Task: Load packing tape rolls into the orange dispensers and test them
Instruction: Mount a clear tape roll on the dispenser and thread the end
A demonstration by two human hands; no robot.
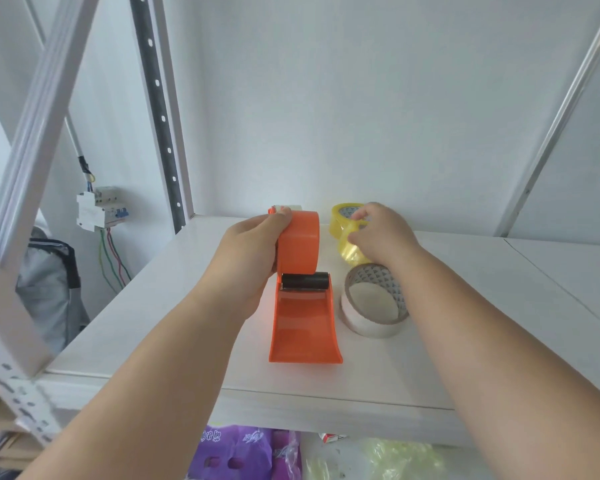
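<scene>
— Orange plastic first: what's my left hand [253, 247] got?

— The orange tape dispenser [303, 289], lying on the white shelf [160, 306]. I see your fingers [280, 216] wrapped around its rounded housing from the left, thumb side hidden behind it. The black roller [305, 280] shows just below the housing, and the flared handle points toward us. Something white sticks out past the far end; I can't make it out.

— And my right hand [378, 233]?

— Curled on the yellow tape roll [347, 216], which stands on edge near the wall. A loose strip of yellow tape [352, 251] hangs from under the palm, so I can't tell exactly where the fingertips pinch. Your forearm cuts off part of the white tape roll [373, 301], lying tilted just right of the dispenser.

— Below the shelf?

— Purple bags [236, 452] and pale crinkled plastic, cropped by the frame.
</scene>
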